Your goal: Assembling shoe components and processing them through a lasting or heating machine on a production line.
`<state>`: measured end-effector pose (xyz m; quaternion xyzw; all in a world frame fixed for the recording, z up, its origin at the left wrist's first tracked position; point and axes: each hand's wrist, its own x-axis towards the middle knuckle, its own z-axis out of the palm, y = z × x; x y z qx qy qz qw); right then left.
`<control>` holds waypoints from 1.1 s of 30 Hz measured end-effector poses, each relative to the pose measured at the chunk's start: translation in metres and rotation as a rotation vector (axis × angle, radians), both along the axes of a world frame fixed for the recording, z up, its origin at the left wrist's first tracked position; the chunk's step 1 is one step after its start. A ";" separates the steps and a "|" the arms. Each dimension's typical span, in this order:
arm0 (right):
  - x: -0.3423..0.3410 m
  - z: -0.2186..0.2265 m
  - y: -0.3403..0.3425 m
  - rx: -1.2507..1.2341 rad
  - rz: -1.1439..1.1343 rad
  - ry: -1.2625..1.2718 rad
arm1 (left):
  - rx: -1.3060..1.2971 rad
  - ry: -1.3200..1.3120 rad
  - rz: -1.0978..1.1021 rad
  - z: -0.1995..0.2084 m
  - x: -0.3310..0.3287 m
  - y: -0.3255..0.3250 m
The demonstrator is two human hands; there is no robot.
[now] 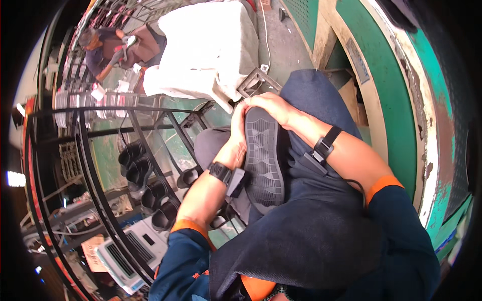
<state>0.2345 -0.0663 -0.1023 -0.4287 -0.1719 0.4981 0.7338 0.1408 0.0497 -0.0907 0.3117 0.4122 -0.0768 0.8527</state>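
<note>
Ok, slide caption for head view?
Left hand and right hand hold a dark shoe, sole toward camera, beside a black rack.

A dark shoe (264,158) is held lengthwise, its grey, wavy-patterned sole (262,143) turned upward, its far end cupped by the hands (273,107).

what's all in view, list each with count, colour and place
shoe: 1, black, centre, sole up
other shoes: at least five, black, left
rack: 1, black, left
vented box: 1, pale, lower left
cloth: 1, white, top centre
cable: 1, white, top centre
panels: several, green, right
co-worker: 1, dark clothes, upper left
apron: 1, dark, lap
wrist straps: 2, black, wrists
left hand: 1, bare, shoe's left side
right hand: 1, bare, at shoe's far end
</note>
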 end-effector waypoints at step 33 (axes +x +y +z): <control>0.013 0.037 0.038 -0.005 -0.369 0.109 | -0.524 -0.427 0.308 0.026 -0.178 -0.040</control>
